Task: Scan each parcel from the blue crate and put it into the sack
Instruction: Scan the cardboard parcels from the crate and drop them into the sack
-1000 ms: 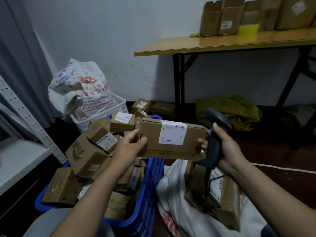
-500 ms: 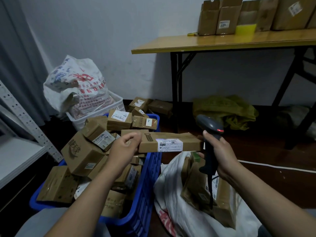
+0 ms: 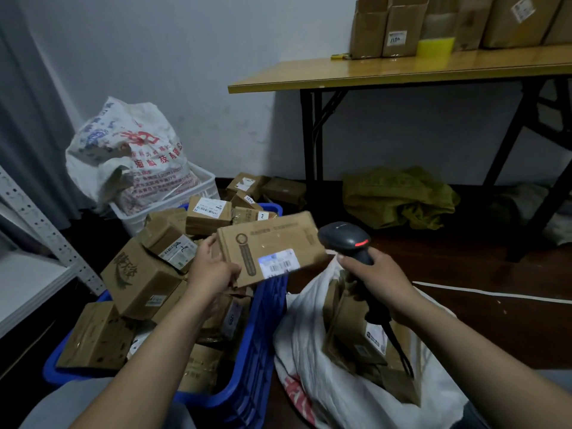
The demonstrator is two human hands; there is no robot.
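My left hand (image 3: pixel 210 269) grips the left end of a long flat cardboard parcel (image 3: pixel 272 243), held above the right rim of the blue crate (image 3: pixel 247 366). Its broad face is turned up, and a white barcode label (image 3: pixel 278 264) shows a pale glow. My right hand (image 3: pixel 376 281) holds a black barcode scanner (image 3: pixel 346 238) just right of the parcel, a red light on its head. The crate is piled with several brown parcels (image 3: pixel 139 280). Below the scanner, the open white sack (image 3: pixel 340 382) holds a few parcels (image 3: pixel 356 329).
A full white printed sack (image 3: pixel 130 156) sits in a white tub (image 3: pixel 198 181) behind the crate. Loose parcels (image 3: pixel 247 185) lie on the floor beyond. A wooden folding table (image 3: pixel 402 71) with boxes stands at the back right, a green bag (image 3: pixel 399 196) under it. A white metal shelf (image 3: pixel 34 274) is at left.
The parcel has been rotated in my left hand, from its labelled side face to its broad printed face. The scanner stays beside its right end, and its red light came on.
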